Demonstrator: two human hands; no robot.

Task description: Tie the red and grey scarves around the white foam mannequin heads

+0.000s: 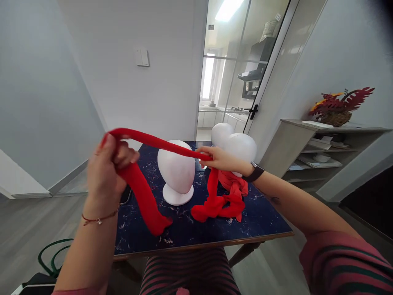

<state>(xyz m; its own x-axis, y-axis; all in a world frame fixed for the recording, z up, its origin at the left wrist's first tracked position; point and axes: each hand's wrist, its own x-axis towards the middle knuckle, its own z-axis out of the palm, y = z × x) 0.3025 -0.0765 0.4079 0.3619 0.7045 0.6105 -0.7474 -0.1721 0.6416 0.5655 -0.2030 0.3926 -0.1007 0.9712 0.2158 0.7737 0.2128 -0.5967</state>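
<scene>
A long red scarf [159,142] is stretched between my two hands above the table. My left hand [112,157], raised at the left, is closed round it, and one end [145,200] hangs down to the table top. My right hand [216,159] pinches the scarf on the other side, and the rest drops into a loose heap [216,207]. Behind the stretched length stands a white mannequin head [176,170] on a round base, its top partly crossed by the cloth. Whether the red cloth under my right wrist is the same piece, I cannot tell.
Two more white mannequin heads [241,145] stand behind my right hand. The dark blue marbled table [258,217] has a wooden front edge. A dark phone-like object [125,195] lies at its left, partly hidden. To the right is a grey shelf [319,151]; a glass door [227,82] is behind.
</scene>
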